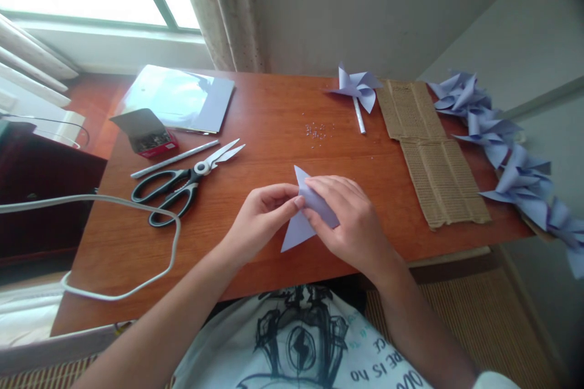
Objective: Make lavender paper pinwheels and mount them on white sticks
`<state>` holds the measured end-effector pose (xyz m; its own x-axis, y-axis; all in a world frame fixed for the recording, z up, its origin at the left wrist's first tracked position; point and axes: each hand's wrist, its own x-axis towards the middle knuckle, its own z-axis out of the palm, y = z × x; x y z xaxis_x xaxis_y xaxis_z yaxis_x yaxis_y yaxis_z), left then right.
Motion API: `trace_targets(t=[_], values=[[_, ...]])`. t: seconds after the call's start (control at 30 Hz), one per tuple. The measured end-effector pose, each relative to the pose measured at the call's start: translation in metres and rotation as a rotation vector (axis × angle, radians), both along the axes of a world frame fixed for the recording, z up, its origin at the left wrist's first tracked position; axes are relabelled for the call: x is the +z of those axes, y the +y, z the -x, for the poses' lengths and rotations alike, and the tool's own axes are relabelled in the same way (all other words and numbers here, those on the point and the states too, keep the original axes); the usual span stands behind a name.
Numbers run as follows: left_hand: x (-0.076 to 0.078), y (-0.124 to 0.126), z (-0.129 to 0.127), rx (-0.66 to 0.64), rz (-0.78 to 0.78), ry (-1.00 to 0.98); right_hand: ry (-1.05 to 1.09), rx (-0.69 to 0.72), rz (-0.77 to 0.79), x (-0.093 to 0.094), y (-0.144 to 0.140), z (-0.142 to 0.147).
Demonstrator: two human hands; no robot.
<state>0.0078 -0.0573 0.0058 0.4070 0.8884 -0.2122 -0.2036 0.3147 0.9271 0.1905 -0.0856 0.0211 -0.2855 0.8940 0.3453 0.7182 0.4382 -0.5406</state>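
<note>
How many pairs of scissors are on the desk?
1. The scissors lie left of the hands, beside a white stick. Others may be hidden outside the view.

arms: bare | shirt point(301, 346): white tee | print: black line drawing with lightning bolt, dark lettering
</note>
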Motion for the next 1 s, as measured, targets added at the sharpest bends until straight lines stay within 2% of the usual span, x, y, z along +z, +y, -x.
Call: trace_targets(t=[0.17, 0.37, 0.6, 0.83, 1.0], values=[[0.001, 0.001, 0.002, -0.042, -0.111, 0.044, 0.063, -0.021, 0.07, 0.004, -0.002, 0.0], [-0.001, 0.0, 0.001, 0.127, -0.13, 0.066, 0.067, -0.038, 0.094, 0.005, -0.003, 0.001], [0.001, -0.001, 0.0, 0.138, -0.149, 0.053, 0.044, -0.019, 0.107, 0.005, -0.002, 0.001], [-0.002, -0.001, 0.001, 0.174, -0.426, 0.183, 0.027, -0.005, 0.116, 0.01, -0.003, 0.004], [-0.005, 0.001, 0.002, 0.201, -0.528, 0.228, 0.049, -0.005, 0.163, 0.012, -0.004, 0.004]])
